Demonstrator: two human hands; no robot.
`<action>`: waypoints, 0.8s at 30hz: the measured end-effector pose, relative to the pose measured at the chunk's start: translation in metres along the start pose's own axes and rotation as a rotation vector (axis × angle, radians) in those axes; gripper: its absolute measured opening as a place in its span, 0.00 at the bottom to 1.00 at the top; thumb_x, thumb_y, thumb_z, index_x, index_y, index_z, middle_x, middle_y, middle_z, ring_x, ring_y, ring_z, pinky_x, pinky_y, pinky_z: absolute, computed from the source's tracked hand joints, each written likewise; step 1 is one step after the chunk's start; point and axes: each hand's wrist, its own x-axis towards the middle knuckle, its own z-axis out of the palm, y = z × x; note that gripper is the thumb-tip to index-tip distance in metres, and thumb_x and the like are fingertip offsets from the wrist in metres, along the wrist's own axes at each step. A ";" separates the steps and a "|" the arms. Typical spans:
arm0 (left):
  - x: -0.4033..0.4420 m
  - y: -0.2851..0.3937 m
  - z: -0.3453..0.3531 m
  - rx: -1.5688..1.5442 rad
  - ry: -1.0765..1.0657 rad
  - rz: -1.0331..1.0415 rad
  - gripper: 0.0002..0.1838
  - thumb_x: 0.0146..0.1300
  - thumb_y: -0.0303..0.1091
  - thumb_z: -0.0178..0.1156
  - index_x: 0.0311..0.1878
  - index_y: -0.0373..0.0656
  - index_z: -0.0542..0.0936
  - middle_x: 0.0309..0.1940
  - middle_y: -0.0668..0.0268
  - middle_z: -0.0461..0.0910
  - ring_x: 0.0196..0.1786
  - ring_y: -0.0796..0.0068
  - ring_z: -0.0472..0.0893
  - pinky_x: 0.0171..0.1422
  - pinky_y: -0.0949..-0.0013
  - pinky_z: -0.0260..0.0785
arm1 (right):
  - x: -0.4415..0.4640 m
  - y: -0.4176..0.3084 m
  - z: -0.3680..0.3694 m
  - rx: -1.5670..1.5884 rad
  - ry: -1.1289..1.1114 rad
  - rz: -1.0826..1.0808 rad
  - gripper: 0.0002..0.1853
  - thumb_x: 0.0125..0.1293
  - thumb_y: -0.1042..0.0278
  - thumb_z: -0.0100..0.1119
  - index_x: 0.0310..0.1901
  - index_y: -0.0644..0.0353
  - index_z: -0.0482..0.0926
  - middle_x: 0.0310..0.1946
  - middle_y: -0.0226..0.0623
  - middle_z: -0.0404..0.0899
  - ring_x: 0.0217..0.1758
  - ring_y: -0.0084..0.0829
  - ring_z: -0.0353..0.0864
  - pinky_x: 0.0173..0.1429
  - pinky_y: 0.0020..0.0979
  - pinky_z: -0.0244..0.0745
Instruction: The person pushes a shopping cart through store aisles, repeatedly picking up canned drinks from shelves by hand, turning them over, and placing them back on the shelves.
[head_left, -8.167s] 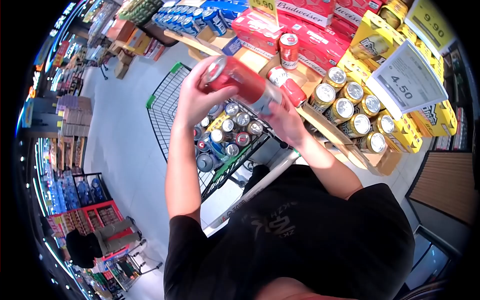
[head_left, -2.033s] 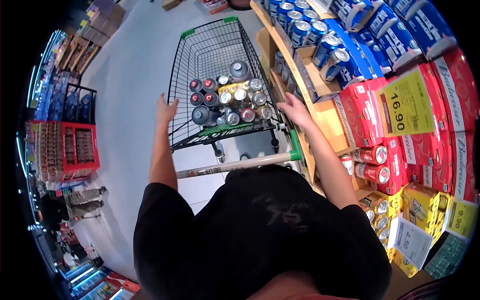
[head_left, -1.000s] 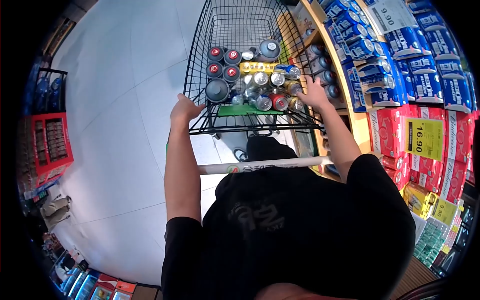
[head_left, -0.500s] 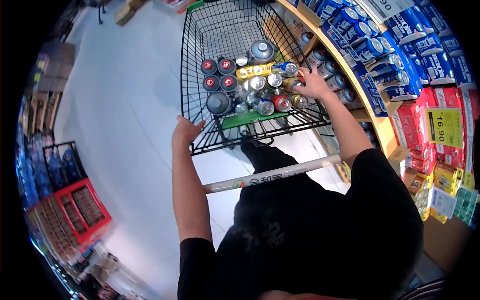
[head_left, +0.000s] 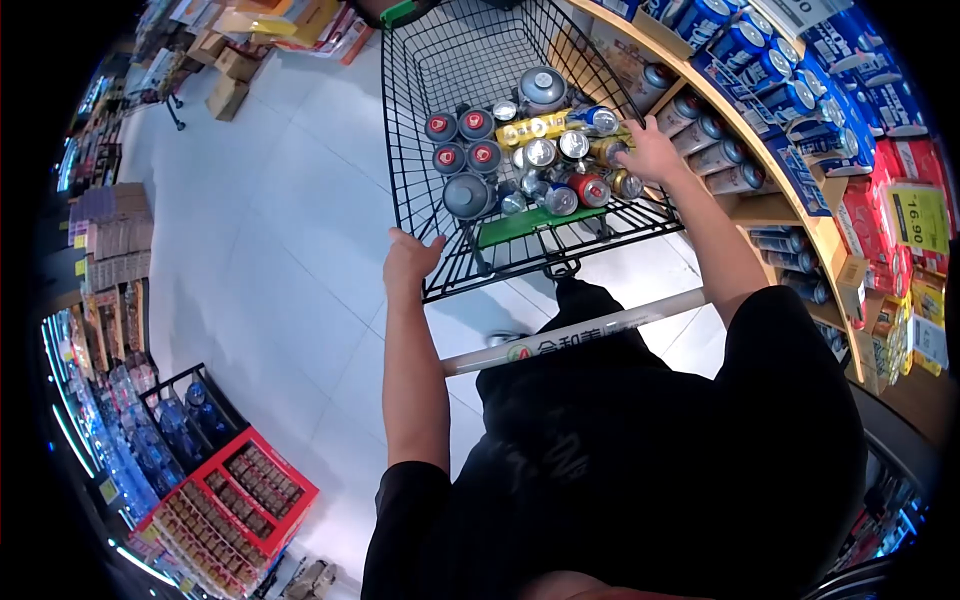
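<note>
My left hand (head_left: pixel 412 262) grips the left rim near the close corner of a black wire shopping cart (head_left: pixel 455 292), thumb inside and fingers outside. Across the cart, my right hand (head_left: pixel 655 158) is wrapped over the right rim, its fingertips close to the cans. Inside lie several grey cans with red tops (head_left: pixel 476 124), larger grey round-topped containers (head_left: pixel 468 196), a yellow pack (head_left: pixel 532 128), a red can (head_left: pixel 590 190) and several silver and blue cans (head_left: pixel 560 198). A green child-seat flap (head_left: pixel 543 226) sits at the near end. My forearms pass over the pale handlebar (head_left: pixel 575 333).
Wooden shelving (head_left: pixel 765 150) with blue beer cans (head_left: pixel 770 75) runs close along the cart's right side. To the left stretches pale tiled floor (head_left: pixel 270 220). A red display box (head_left: pixel 265 490) stands lower left, and cardboard boxes (head_left: pixel 228 97) lie at the upper left.
The cart and both hands sit further right in view. Shelves and floor displays have shifted past, with more boxes showing at the upper left. Both hands keep their places on the rims.
</note>
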 end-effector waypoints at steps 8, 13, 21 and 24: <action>0.062 -0.039 -0.055 0.102 -0.045 0.162 0.47 0.53 0.58 0.68 0.57 0.25 0.59 0.46 0.35 0.80 0.54 0.41 0.80 0.57 0.53 0.73 | -0.022 -0.052 0.045 0.049 0.073 0.133 0.35 0.56 0.53 0.67 0.65 0.55 0.69 0.60 0.59 0.64 0.54 0.55 0.79 0.59 0.45 0.75; 0.104 -0.061 -0.074 0.206 -0.057 0.222 0.51 0.51 0.60 0.69 0.61 0.26 0.58 0.46 0.43 0.82 0.53 0.49 0.82 0.55 0.56 0.75 | -0.051 -0.099 0.060 0.011 0.105 0.240 0.37 0.55 0.51 0.67 0.64 0.57 0.68 0.58 0.61 0.65 0.55 0.57 0.78 0.60 0.46 0.75; 0.152 -0.082 -0.084 0.247 -0.078 0.435 0.62 0.51 0.65 0.65 0.65 0.13 0.49 0.50 0.34 0.78 0.58 0.45 0.78 0.61 0.59 0.71 | -0.076 -0.139 0.079 0.147 0.101 0.387 0.34 0.57 0.53 0.67 0.63 0.59 0.69 0.58 0.60 0.65 0.54 0.54 0.79 0.57 0.44 0.78; 0.160 -0.091 -0.093 0.325 -0.062 0.467 0.62 0.52 0.66 0.64 0.66 0.14 0.49 0.50 0.36 0.79 0.57 0.45 0.79 0.60 0.57 0.72 | -0.086 -0.153 0.094 0.163 0.146 0.403 0.33 0.57 0.56 0.67 0.62 0.60 0.69 0.55 0.58 0.65 0.52 0.54 0.79 0.57 0.44 0.77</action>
